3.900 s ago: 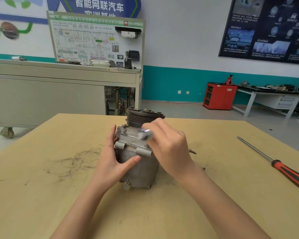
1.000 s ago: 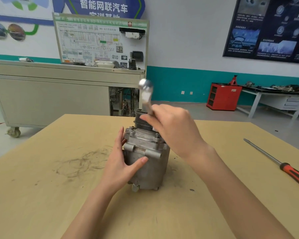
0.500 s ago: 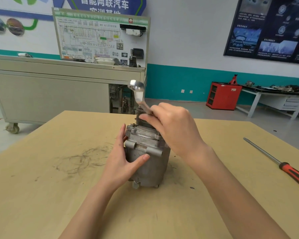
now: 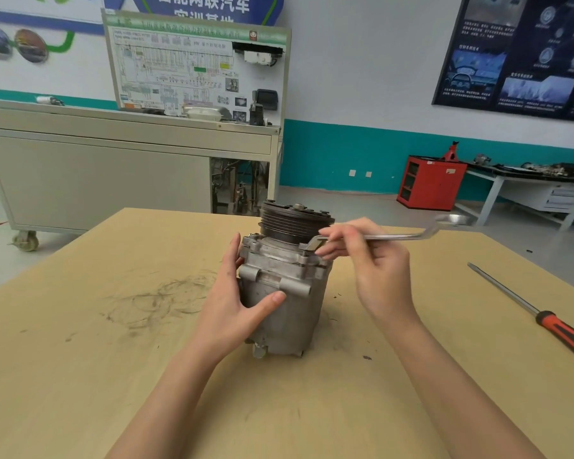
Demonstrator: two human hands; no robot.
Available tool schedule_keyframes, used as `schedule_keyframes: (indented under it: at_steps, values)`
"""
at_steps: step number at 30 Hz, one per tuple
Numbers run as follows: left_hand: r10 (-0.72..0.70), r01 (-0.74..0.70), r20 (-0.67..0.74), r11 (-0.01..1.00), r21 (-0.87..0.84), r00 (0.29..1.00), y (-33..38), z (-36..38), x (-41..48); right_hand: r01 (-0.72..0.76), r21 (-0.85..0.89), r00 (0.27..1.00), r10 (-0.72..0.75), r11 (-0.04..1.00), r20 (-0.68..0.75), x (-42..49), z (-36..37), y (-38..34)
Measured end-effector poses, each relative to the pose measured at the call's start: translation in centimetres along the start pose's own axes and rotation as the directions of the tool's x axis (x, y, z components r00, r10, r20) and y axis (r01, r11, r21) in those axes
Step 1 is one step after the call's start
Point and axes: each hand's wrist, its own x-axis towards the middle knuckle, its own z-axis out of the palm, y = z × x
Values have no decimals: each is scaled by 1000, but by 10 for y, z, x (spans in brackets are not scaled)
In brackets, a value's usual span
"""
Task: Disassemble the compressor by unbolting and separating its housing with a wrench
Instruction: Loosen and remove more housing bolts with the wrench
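A grey metal compressor [image 4: 289, 306] stands upright in the middle of the wooden table [image 4: 80, 376], its black grooved pulley [image 4: 295, 223] on top. My left hand [image 4: 236, 306] grips the housing from the left, thumb across the front. My right hand [image 4: 371, 270] pinches the shaft of a silver offset ring wrench [image 4: 398, 236]. One wrench end sits on the housing's top flange at the right; the shaft runs level to the right, and its free ring end is beyond the table edge.
A long screwdriver [image 4: 540, 316] with a red and black handle lies on the table's right side. Dark scuff marks [image 4: 159, 299] cover the table to the left of the compressor. A wheeled training bench stands behind the table; a red cabinet and another bench are far right.
The wrench, which pointed upward above the pulley, now lies level and points right with one end on the flange. My right hand has shifted right and opened into a pinch. My left hand has stayed put.
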Motion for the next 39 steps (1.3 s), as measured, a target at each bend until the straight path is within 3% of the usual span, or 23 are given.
schedule_keyframes:
  at_steps: [2, 4, 6, 8, 9, 11, 13, 15, 21, 29, 32, 35, 37, 38, 39]
  values:
    - [-4, 4, 5, 1000, -15, 1000, 0, 0, 0, -251, 330, 967, 251, 910, 43, 2, -10, 11]
    - [-2, 2, 9, 1000, -27, 1000, 0, 0, -1, -452, 550, 880, 452, 702, 147, 9, -15, 20]
    - [-10, 10, 11, 999, -33, 1000, 0, 1, -1, -567, 636, 785, 577, 524, 225, 15, -17, 25]
    - [-11, 11, 15, 1000, -28, 1000, 1, 1, -2, -565, 673, 767, 604, 477, 217, 21, -17, 26]
    - [-9, 9, 17, 1000, -27, 1000, 1, 0, -2, -526, 681, 793, 584, 509, 175, 23, -18, 24]
    - [-7, 8, 18, 1000, -30, 1000, 1, 0, -2, -406, 586, 876, 482, 701, 30, 25, -21, 15]
    - [-3, 3, 18, 1000, -19, 1000, 1, 0, -1, -247, 324, 954, 288, 913, -85, 25, -25, 3]
    - [2, -2, 18, 1000, -13, 1000, 0, 0, -1, -98, 96, 992, 105, 991, -72, 23, -23, -8]
    - [2, -2, 17, 1000, -32, 1000, 0, 1, -1, 93, -106, 995, -96, 990, -23, 3, -5, 0]
    - [1, 0, 22, 1000, -30, 1000, 1, 0, -1, 305, -374, 950, -305, 876, 60, -2, -3, 3]
    - [6, -5, 19, 1000, -15, 1000, 1, 1, -1, 306, -358, 951, -300, 882, 76, -4, -5, 1]
    - [2, -2, 13, 1000, -8, 1000, 1, 1, -1, 209, -253, 978, -206, 945, 39, -6, -4, 6]
    - [-4, 4, 16, 1000, -9, 1000, 1, 2, 0, 11, -7, 999, -12, 1000, -40, -5, -5, 13]
    - [-1, 1, 17, 1000, -8, 1000, 1, 2, 0, -120, 187, 989, 134, 975, -62, -4, -6, 18]
    - [5, -5, 16, 1000, -3, 1000, 1, 1, 0, -256, 387, 955, 295, 886, -43, 0, -7, 23]
